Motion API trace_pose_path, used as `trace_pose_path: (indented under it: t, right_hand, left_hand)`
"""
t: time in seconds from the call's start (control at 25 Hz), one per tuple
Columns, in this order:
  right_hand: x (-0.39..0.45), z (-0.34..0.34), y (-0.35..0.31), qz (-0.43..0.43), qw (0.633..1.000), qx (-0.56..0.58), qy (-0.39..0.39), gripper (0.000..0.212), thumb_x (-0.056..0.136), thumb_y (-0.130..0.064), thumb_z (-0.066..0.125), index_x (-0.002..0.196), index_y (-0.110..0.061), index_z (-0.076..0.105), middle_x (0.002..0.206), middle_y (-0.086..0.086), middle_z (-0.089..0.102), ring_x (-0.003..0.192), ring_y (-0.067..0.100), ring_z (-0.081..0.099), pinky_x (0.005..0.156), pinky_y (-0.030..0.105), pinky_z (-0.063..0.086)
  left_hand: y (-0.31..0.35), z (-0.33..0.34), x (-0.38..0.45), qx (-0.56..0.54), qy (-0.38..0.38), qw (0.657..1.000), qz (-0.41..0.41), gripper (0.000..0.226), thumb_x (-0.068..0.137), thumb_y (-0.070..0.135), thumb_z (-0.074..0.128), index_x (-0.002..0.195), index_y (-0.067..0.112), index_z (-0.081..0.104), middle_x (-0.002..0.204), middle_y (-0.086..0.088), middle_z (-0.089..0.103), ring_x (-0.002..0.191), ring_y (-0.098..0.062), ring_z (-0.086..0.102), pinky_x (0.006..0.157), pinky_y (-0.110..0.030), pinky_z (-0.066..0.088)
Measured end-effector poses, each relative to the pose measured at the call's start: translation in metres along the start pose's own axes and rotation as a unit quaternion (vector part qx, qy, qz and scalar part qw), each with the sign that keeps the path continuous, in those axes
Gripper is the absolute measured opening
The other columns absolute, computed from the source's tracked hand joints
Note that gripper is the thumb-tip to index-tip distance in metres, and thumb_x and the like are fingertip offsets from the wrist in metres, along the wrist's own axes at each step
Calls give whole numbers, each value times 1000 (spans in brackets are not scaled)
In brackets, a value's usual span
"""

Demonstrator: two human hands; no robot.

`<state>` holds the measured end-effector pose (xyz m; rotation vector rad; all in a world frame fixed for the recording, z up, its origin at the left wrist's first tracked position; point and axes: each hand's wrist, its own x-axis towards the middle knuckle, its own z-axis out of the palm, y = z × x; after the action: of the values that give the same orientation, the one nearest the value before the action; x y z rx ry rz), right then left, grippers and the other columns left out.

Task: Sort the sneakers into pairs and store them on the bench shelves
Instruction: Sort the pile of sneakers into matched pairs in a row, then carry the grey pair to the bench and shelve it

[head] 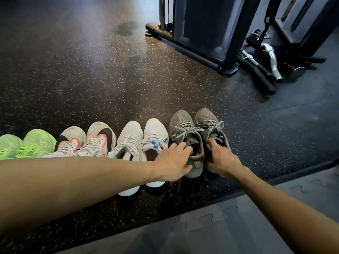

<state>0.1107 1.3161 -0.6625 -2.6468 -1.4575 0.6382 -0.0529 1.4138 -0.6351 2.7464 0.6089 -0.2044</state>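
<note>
Both hands are closed on the grey pair at the lower middle-right of the frame: the left hand (174, 159) has its fingers hooked into the collar of the left grey sneaker (180, 129), thumb down by the heel, and the right hand (221, 158) pinches the collar of the right grey sneaker (211, 125) the same way. Both shoes sit flat on the speckled rubber floor (91, 79), side by side and touching, toes pointing toward the top of the frame.

To the left runs a row of pairs already matched: a white pair with blue accents (145, 138) just beside the grey ones, then a white pair with black and pink trim (88, 142), then a bright green pair (25, 143) at the left edge. So the sorting looks finished, and the step in hand seems to be lifting the first pair to carry it away.

No bench or shelf is in view; only a weight machine base (201, 33) and a foam mat (238, 217) show. The next move, as I judge it, calls for raising both shoes together, keeping them paired, and turning to find the shelves.
</note>
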Motion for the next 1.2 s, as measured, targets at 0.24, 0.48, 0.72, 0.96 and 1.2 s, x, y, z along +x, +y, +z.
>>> trace_pose_path:
  t: [0.24,0.48,0.72,0.96,1.2]
  right_hand:
    - [1,-4,18,4,995,-97,19,17,87,-14,54,103,-16,52,110,6,58,100,31,60,75,41,49]
    - [5,-2,21,-5,997,-49,58,14,85,-10,57,97,-16,53,102,9,60,88,33,63,66,38,48]
    - [-12,-67,-13,9,996,-36,81,16,84,-10,61,90,-17,48,99,7,59,88,31,59,62,34,38]
    - [-55,-219,-88,3,996,-29,80,20,83,-6,61,86,-17,45,97,7,58,87,31,58,61,35,39]
    - [-114,-436,-172,-25,996,-7,81,16,82,-9,63,94,-12,52,97,7,58,88,31,58,64,37,46]
  left_hand:
    - [23,20,35,-27,-71,997,-28,40,92,39,57,117,10,47,120,-12,56,110,-38,56,84,-44,50]
    - [18,19,44,-61,-8,996,-71,24,94,32,58,106,12,57,111,-14,61,105,-38,60,83,-43,49]
    - [3,-58,35,-107,32,991,-79,18,91,34,63,93,18,55,99,-9,63,96,-34,62,76,-37,48]
    - [8,-228,-10,-126,20,987,-102,15,90,33,65,93,22,55,95,-7,61,95,-33,62,74,-33,44]
    - [33,-465,-61,-103,35,989,-100,19,89,31,67,85,22,51,93,-6,61,94,-33,62,78,-38,49]
